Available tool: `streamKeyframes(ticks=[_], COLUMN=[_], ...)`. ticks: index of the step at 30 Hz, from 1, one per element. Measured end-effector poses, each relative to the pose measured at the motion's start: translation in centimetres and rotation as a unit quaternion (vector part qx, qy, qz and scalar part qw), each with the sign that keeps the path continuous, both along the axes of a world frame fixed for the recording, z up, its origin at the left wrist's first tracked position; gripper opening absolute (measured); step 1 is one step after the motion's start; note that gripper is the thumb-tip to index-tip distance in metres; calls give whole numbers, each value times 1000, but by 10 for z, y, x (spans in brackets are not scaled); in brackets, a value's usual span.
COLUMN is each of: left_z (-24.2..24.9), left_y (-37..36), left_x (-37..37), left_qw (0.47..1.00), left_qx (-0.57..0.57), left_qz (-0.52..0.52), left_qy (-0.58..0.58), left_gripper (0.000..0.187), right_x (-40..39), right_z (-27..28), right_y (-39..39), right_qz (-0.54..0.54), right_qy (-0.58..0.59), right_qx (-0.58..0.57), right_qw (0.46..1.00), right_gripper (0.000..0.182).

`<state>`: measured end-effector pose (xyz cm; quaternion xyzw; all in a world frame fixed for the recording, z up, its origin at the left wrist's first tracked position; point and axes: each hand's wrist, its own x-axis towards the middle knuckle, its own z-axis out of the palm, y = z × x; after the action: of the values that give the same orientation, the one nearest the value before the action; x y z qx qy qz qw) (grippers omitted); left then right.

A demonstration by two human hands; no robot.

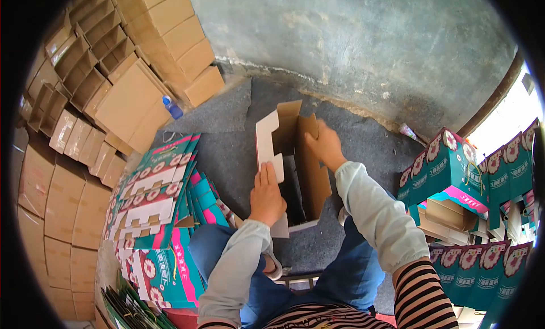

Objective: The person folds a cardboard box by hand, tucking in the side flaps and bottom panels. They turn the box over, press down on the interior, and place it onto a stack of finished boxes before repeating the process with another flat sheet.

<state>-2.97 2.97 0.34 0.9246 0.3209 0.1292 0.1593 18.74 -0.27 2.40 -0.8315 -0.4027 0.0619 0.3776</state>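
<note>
An open box [290, 178] stands at centre frame; the left hand [268, 195], fingers close together, lies on its white flap [265, 139], though I cannot tell whether it grips; the right hand [326, 146] pinches the edge of the brown flap [315, 184]; printed cartons [150, 215] lie stacked flat at lower left.

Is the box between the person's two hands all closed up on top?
No, the box is open, with its dark inside showing between the left hand and right hand.
</note>
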Motion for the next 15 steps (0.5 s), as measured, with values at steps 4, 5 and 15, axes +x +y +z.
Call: streamKeyframes(ticks=[4,5,15], left_z=[-4,-5,-2], left_y=[0,-2,4], left_x=[10,12,21], left_qw=[999,999,996], left_qx=[14,15,9], left_qz=[2,7,-10], left_qy=[31,40,88], left_gripper=[87,87,91], right_x=[-2,3,48], right_z=[6,5,0], right_y=[5,7,51], right_qz=[39,75,168], right_qy=[-219,-309,-362], right_qx=[177,154,-168], right_qw=[959,936,902], right_gripper=[30,27,20])
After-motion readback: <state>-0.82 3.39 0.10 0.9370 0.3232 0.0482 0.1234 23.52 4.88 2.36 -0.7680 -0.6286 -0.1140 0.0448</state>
